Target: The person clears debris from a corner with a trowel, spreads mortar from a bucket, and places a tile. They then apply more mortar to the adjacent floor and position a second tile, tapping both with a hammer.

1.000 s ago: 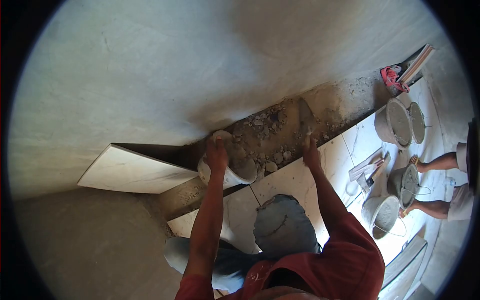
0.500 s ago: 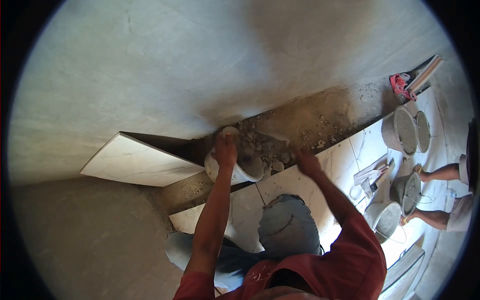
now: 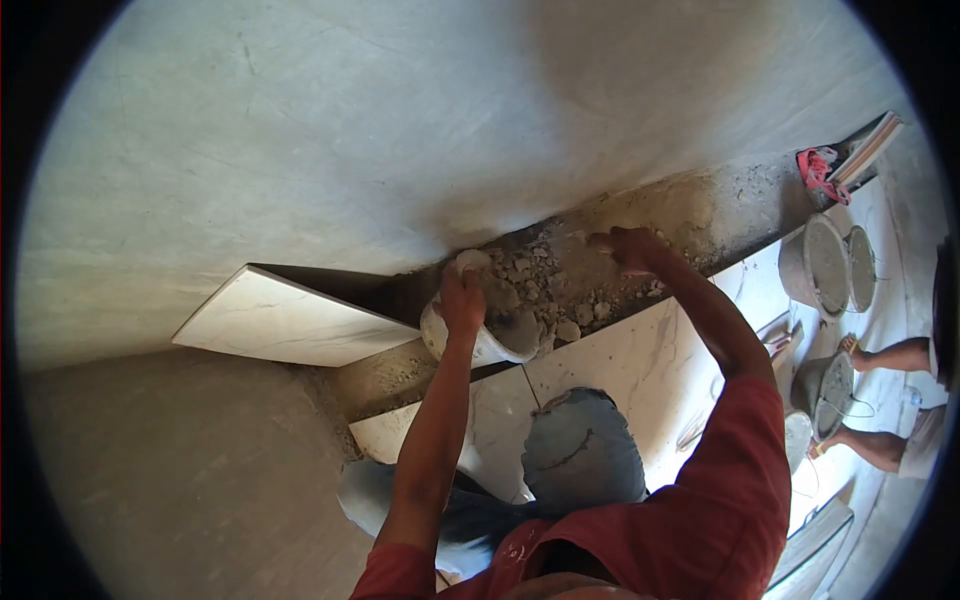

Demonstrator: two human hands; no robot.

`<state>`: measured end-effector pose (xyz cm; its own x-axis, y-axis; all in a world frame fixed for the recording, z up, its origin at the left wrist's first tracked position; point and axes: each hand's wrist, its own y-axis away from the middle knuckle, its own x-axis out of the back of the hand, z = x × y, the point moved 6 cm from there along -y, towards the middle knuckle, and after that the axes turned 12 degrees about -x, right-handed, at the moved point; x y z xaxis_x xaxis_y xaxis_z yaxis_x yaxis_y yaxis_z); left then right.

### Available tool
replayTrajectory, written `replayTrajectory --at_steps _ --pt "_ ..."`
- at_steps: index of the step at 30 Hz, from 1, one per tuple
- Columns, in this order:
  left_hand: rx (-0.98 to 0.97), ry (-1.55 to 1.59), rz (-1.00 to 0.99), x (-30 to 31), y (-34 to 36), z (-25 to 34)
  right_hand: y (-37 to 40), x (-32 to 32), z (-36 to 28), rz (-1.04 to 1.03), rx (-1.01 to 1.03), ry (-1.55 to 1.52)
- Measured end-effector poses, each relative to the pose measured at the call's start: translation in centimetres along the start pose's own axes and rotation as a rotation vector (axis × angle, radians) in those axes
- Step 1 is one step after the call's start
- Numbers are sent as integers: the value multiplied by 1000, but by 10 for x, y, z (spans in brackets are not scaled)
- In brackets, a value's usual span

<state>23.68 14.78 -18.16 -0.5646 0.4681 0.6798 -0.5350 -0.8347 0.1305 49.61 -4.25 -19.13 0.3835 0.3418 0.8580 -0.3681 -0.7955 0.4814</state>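
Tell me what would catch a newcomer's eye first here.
First, probably the large white marbled tile propped up beside the wall, at the picture's left. Next, the pale bucket tipped toward grey rubble at the middle, with the left hand at its rim and the right hand farther along.

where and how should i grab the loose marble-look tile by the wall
Probably best by the edge of the tile nearest the wall, coming from above: a dark gap behind that edge seems to leave room for fingers, with thumbs on the pale, flat face.
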Motion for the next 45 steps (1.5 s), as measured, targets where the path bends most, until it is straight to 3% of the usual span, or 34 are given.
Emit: replayTrajectory --at_steps 2,4,5,8,12,14,18,20,21,23,25,31,34,36,39,42,45 --pt "-2 -36 -5 -2 -2 -2 17 -3 5 15 -5 2" --pt "12 -74 -12 -1 2 -4 41 -20 22 33 -393 -145" --pt "16 -78 -38 1 3 4 45 -46 19 27 -387 -138" --pt "8 -104 -53 0 0 1 44 -135 -7 211 -364 -559" --pt "13 -105 -73 1 2 4 67 -134 -92 427 -142 -747" --pt "11 -90 -63 -1 -1 2 84 -116 -113 -96 -397 -1059" --pt "45 -80 -80 1 1 2 102 -104 -118 28 -180 -841" --pt "33 -71 -54 1 2 5 107 -102 -113 -28 -7 -515" --pt "28 -69 -29 2 3 5 104 -101 -105 -25 1 -510" --pt "20 -69 -21 2 3 4 84 -88 -82 214 -81 -336" --pt "18 -74 -17 3 2 3 61 -56 -57 197 -258 -305" --pt "26 -76 -25 5 0 8 6 -35 -19 275 -169 -66" --pt "26 -81 -46 1 6 2 10 -36 -14 173 -129 -19" --pt "5 -62 -39 1 2 4 13 -23 -15 56 59 124" --pt "-12 -71 -2 1 2 5 14 -9 -15 130 100 81" --pt "-9 -58 -9 1 2 5 -14 -15 -30 251 -23 47" --pt "-47 -18 1 2 2 2 -27 -32 -50 173 -37 61"
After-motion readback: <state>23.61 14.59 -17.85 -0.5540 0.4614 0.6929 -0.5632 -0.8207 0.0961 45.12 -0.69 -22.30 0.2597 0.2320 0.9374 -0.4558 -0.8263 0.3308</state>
